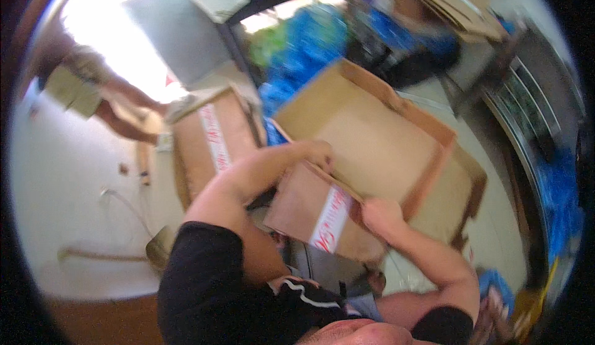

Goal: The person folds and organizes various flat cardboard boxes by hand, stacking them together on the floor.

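A large, shallow cardboard box [378, 140] lies open-topped in front of me, and its inside is bare brown card. Its near flap [291, 212] folds down toward me and carries a strip of white tape [331, 218] with red print. My left hand [319, 154] is closed over the flap's upper edge, toward its left end. Farther right along that same edge, my right hand [381, 216] grips the card, fingers curled and partly hidden. Just left of my left forearm is a second taped cardboard box [217, 140].
Another person's hand [162, 140] is at the second box's left side. Blue plastic bags [310, 38] are heaped beyond my box. Flattened cardboard [458, 7] is stacked at far right. A metal-framed unit [527, 103] stands right. A scoop-like tool [160, 247] lies on the left floor.
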### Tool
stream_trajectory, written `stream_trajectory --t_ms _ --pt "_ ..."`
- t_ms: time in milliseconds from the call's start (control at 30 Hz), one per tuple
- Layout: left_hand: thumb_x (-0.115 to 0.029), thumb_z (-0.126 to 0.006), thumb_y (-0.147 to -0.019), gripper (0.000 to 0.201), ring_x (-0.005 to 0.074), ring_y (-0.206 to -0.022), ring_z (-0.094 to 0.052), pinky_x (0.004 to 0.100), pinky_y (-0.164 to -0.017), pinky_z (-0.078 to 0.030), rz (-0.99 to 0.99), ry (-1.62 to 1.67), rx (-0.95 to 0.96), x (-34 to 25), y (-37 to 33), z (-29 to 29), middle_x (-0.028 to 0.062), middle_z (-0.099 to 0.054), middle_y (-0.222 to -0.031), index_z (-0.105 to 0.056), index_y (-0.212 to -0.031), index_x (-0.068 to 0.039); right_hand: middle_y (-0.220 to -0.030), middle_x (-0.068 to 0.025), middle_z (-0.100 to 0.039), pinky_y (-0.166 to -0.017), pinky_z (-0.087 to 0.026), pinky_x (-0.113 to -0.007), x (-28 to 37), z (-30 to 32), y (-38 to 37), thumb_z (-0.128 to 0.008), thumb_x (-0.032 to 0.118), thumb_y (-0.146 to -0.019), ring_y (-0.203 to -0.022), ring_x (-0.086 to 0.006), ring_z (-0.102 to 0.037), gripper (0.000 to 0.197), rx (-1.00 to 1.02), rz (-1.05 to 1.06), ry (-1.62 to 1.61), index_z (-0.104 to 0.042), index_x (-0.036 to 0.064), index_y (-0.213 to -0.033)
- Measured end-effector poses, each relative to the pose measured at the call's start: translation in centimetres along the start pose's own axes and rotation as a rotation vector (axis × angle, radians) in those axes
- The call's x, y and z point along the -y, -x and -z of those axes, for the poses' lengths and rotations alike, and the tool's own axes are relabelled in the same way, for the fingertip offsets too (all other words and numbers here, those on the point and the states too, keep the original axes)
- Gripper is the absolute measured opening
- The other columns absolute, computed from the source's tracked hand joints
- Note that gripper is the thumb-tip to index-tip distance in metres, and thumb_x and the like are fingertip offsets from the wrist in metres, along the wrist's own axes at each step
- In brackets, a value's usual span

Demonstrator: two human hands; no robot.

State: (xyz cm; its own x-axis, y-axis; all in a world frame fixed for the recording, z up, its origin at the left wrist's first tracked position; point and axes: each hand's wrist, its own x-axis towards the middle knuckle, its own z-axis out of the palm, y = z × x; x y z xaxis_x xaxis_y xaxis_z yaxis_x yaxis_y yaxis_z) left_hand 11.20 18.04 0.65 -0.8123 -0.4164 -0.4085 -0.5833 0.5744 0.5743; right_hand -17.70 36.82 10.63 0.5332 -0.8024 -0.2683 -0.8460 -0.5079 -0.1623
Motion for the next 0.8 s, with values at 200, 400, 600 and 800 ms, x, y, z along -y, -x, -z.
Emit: stream_trajectory --t_ms 200,400,600,800 --pt "-0.02 -0.079 -0.074 0.02 0.0297 -0.08 -0.072 0.0414 -0.074 -0.056 -0.012 -0.065 -0.105 -2.0 -1.1 0.3 0.0116 -0.076 -0.086 -0.08 -0.092 -0.012 -0.09 -0.0194 -0.074 -0.075 -0.06 -0.05 -1.0 1.0 0.5 -0.058 0.031 -0.096 -0.084 -0.0371 -0.074 0.034 0.114 -0.069 -0.065 -0.075 0.0027 -0.088" --pt "-0.016 -0.064 -0.088 0.018 0.0346 -0.106 -0.066 0.046 -0.089 -0.054 0.084 -0.487 -0.172 -8.9 -0.2 2.9 0.0138 -0.068 -0.119 -0.069 -0.102 -0.008 -0.126 -0.0271 -0.063 -0.099 -0.051 -0.051 -5.4 0.8 1.5 -0.067 0.059 -0.088 -0.119 -0.0413 -0.062 0.073 0.117 0.107 -0.403 -0.061 -0.0047 -0.121" --pt "-0.007 -0.064 -0.082 0.024 0.0345 -0.114 -0.062 0.0451 -0.095 -0.053 -0.232 -0.677 -0.873 -12.9 5.3 6.8 0.0144 -0.065 -0.122 -0.058 -0.104 -0.006 -0.123 -0.0343 -0.06 -0.099 -0.05 -0.049 -7.2 0.5 2.1 -0.078 0.057 -0.08 -0.119 -0.0427 -0.06 0.082 -0.328 0.055 -0.588 -0.056 -0.0066 -0.128" --pt "-0.038 -0.073 -0.084 0.053 0.0326 -0.106 -0.068 0.0461 -0.096 -0.052 0.282 -0.283 -0.175 -18.1 13.3 5.9 0.0143 -0.071 -0.108 -0.057 -0.123 -0.006 -0.105 -0.0184 -0.073 -0.084 -0.055 -0.046 -1.6 3.3 4.7 -0.072 0.037 -0.089 -0.097 -0.0333 -0.071 0.039 0.2 0.525 -0.792 -0.071 0.0054 -0.112"
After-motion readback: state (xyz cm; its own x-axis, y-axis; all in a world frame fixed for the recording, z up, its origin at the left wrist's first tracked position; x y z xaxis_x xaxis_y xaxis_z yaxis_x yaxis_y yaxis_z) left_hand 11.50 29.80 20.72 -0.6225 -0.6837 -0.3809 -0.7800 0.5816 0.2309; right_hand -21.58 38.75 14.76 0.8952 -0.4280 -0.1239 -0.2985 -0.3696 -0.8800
